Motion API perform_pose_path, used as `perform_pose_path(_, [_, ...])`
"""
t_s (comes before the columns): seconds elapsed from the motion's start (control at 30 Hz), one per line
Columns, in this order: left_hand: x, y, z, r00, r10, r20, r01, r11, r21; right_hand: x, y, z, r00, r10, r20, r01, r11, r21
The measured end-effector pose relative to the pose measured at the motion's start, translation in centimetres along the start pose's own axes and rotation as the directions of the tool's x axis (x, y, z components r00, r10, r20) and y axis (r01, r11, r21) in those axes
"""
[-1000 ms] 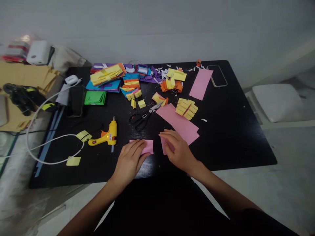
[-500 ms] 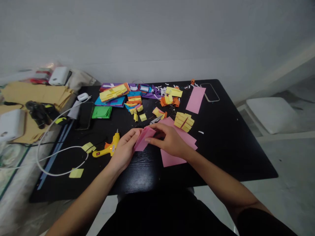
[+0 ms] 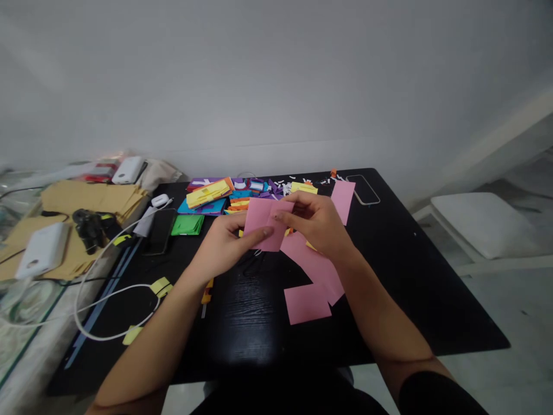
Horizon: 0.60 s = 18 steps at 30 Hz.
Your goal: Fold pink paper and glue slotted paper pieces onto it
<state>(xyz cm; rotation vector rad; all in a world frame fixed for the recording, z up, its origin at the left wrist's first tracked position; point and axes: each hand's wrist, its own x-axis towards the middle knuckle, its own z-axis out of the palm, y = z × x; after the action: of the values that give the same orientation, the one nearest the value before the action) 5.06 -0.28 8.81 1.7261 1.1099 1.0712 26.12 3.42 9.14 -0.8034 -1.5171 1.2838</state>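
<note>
A small piece of pink paper (image 3: 262, 214) is held up over the table between both hands. My left hand (image 3: 222, 242) grips its lower left side, thumb in front and fingers behind. At its right edge my right hand (image 3: 317, 222) pinches it between thumb and fingers. Below my right hand, larger pink sheets (image 3: 309, 259) lie on the table, with a separate pink rectangle (image 3: 306, 304) nearer to me. The glue gun (image 3: 207, 293) is mostly hidden behind my left forearm. Dark scissor handles (image 3: 254, 260) show under the held paper.
Yellow folded paper strips (image 3: 209, 194), a green paper stack (image 3: 188, 225) and a phone (image 3: 159, 230) lie at the left back of the black table (image 3: 410, 288). A white cable (image 3: 82, 334) loops at left. A phone case (image 3: 366, 190) lies at back right.
The pink paper, folded and tilted before, is now flatter and raised facing me. Both hands have lifted. A pink rectangle now lies apart at the front, and the view has tilted up.
</note>
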Motion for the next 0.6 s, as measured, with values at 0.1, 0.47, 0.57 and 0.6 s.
perform_pose_path(0.1, [0.9, -0.2, -0.2, 0.996, 0.055, -0.065, -0.055, 0.998, 0.006, -0.3, 0.3, 0.1, 1.000, -0.019, 0.000, 0.019, 1.000, -0.005])
perform_pose_path(0.47, [0.0, -0.6, -0.1, 0.917, 0.246, -0.314, -0.206, 0.966, 0.155, -1.5, -0.6, 0.3, 0.998, -0.025, -0.051, 0.025, 1.000, -0.010])
perform_pose_path(0.57, [-0.4, -0.6, -0.2, 0.947, 0.205, -0.249, -0.206, 0.978, 0.022, -1.5, -0.4, 0.3, 0.997, -0.065, -0.032, 0.065, 0.998, 0.011])
perform_pose_path(0.6, [-0.4, -0.7, -0.2, 0.947, 0.206, -0.247, -0.212, 0.977, 0.001, -1.5, -0.3, 0.3, 0.997, -0.068, -0.025, 0.068, 0.998, 0.010])
